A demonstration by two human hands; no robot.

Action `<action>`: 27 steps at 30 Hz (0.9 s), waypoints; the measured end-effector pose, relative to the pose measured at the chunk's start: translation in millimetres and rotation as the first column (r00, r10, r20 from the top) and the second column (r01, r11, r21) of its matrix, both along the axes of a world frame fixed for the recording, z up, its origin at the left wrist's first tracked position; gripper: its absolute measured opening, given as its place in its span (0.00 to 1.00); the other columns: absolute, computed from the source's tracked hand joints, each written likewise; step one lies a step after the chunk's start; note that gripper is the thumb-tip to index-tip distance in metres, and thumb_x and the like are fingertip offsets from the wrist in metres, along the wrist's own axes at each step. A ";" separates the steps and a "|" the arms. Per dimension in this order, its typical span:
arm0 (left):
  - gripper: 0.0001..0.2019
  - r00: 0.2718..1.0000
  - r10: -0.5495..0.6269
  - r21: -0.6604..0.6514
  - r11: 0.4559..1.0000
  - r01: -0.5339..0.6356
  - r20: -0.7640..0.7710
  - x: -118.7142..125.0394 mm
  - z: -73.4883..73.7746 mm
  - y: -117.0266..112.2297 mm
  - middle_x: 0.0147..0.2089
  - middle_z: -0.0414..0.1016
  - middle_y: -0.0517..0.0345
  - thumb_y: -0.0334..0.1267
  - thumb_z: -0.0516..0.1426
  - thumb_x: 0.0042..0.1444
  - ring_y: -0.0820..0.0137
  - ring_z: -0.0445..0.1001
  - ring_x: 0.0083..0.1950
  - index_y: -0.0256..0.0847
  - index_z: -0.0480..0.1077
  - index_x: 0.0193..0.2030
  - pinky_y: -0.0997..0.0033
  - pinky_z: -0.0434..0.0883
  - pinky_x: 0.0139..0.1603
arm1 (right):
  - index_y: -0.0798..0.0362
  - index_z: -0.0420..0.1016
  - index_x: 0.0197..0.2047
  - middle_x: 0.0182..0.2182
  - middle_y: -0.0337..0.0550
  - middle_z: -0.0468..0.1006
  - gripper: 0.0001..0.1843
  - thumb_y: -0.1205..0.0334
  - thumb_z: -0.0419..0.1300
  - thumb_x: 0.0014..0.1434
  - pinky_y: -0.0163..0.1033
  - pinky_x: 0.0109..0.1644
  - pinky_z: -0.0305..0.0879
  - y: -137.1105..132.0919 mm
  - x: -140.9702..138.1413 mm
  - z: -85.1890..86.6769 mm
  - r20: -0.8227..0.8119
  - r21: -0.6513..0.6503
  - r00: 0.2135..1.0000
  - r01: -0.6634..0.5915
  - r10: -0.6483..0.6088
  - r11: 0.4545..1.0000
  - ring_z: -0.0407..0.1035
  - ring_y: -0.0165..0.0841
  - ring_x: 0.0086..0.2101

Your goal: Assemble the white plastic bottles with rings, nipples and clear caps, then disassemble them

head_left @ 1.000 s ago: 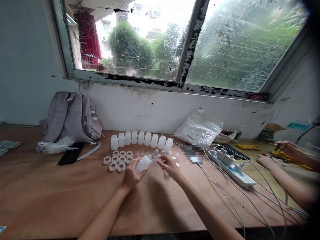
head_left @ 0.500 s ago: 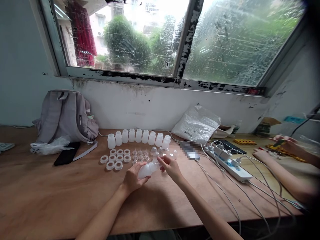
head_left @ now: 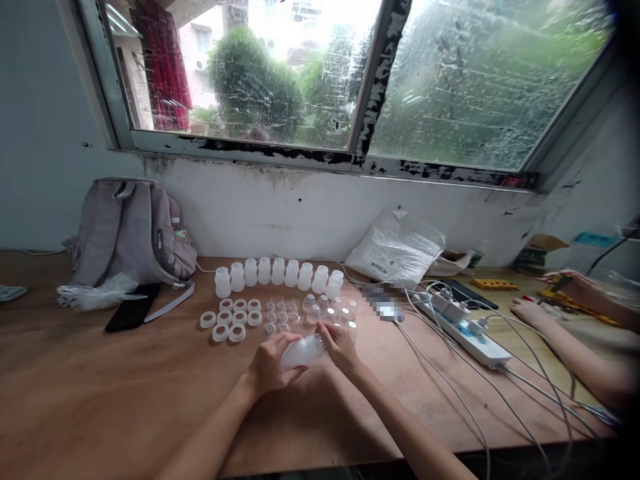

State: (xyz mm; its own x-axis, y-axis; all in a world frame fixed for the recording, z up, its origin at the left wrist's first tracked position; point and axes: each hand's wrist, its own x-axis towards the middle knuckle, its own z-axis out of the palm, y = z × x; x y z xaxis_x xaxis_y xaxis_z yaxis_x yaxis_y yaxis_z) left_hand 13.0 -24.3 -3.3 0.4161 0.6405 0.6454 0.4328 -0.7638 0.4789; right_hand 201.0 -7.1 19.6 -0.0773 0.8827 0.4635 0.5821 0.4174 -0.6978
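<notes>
A frosted white baby bottle [head_left: 299, 355] lies tilted between my hands, its mouth end toward the right. My left hand [head_left: 270, 363] is wrapped round its body. My right hand [head_left: 341, 347] is closed at the mouth end, where a clear ring-like part shows; its fingertips partly hide that end. Beyond my hands, several white screw rings [head_left: 237, 332] lie in rows on the left. Clear round parts with thin stems [head_left: 282, 316] are in the middle. Translucent dome caps [head_left: 313, 313] stand to their right, some of them hidden behind my right hand.
Several open bottles [head_left: 279, 271] stand in a row along the wall. A backpack [head_left: 133, 233] and a black phone [head_left: 133, 310] are at left. A power strip [head_left: 475, 340] with trailing cables [head_left: 443, 383] lies at right. Another person's hands [head_left: 533, 310] work farther right.
My right hand has closed in at the bottle's mouth end, its fingers now bunched round it. The bottle has shifted slightly to the right, and my left hand still holds its body.
</notes>
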 end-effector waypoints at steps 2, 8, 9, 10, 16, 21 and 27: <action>0.24 1.000 0.000 0.003 1.000 0.000 -0.020 -1.3 -0.7 0.0 0.44 0.70 0.52 0.42 0.58 0.44 0.64 0.70 0.44 0.43 0.61 0.49 0.65 0.70 0.44 | 0.54 0.63 0.16 0.13 0.35 0.60 0.23 0.52 0.46 0.57 0.33 0.22 0.46 1.1 -4.1 -6.9 -0.017 0.005 1.000 0.019 -0.018 1.000 0.55 0.27 0.17; 0.23 0.990 -0.003 0.040 0.999 0.009 -0.142 -8.1 -4.7 4.6 0.42 0.70 0.50 0.40 0.56 0.45 0.62 0.71 0.42 0.41 0.61 0.49 0.64 0.70 0.41 | 0.53 0.58 0.16 0.14 0.36 0.60 0.22 0.53 0.44 0.58 0.33 0.22 0.47 3.3 -17.1 -31.6 -0.110 -0.006 0.992 0.062 -0.062 0.998 0.54 0.27 0.17; 0.23 0.987 -0.006 0.043 0.999 0.013 -0.158 -8.6 -5.2 5.2 0.41 0.70 0.49 0.39 0.56 0.45 0.62 0.71 0.42 0.40 0.61 0.49 0.63 0.70 0.41 | 0.53 0.58 0.16 0.14 0.36 0.60 0.22 0.53 0.44 0.58 0.33 0.22 0.47 3.4 -18.5 -34.0 -0.131 -0.011 0.989 0.069 -0.070 0.998 0.54 0.27 0.17; 0.22 0.985 -0.009 0.045 0.999 0.017 -0.171 -8.6 -5.5 5.5 0.41 0.70 0.49 0.39 0.56 0.45 0.61 0.71 0.42 0.41 0.61 0.49 0.63 0.70 0.40 | 0.53 0.58 0.16 0.14 0.36 0.60 0.22 0.53 0.44 0.58 0.33 0.22 0.47 3.3 -19.5 -35.8 -0.150 -0.014 0.986 0.077 -0.078 0.997 0.53 0.27 0.17; 0.22 0.979 0.001 0.077 0.997 0.015 -0.203 -3.8 -5.1 3.5 0.42 0.70 0.48 0.38 0.54 0.46 0.62 0.71 0.40 0.41 0.60 0.50 0.64 0.70 0.39 | 0.52 0.53 0.16 0.14 0.34 0.56 0.21 0.55 0.44 0.58 0.33 0.22 0.45 0.1 -19.2 -38.2 -0.228 -0.027 0.971 0.060 -0.065 0.998 0.50 0.26 0.18; 0.22 0.977 -0.017 0.071 0.997 0.033 -0.212 -2.3 -6.9 4.7 0.42 0.69 0.48 0.38 0.54 0.46 0.61 0.71 0.41 0.42 0.60 0.50 0.63 0.70 0.40 | 0.52 0.51 0.16 0.14 0.34 0.55 0.19 0.56 0.45 0.57 0.33 0.22 0.45 -3.3 -17.6 -39.5 -0.230 -0.019 0.973 0.033 -0.036 0.999 0.50 0.26 0.18; 0.22 0.986 0.001 0.069 0.998 0.011 -0.167 0.2 -10.5 8.9 0.43 0.69 0.49 0.39 0.56 0.45 0.62 0.70 0.44 0.41 0.61 0.49 0.64 0.70 0.42 | 0.52 0.55 0.17 0.15 0.35 0.57 0.20 0.53 0.45 0.57 0.33 0.22 0.47 -2.9 -16.4 -35.6 -0.257 -0.021 0.966 0.033 -0.038 0.999 0.52 0.27 0.18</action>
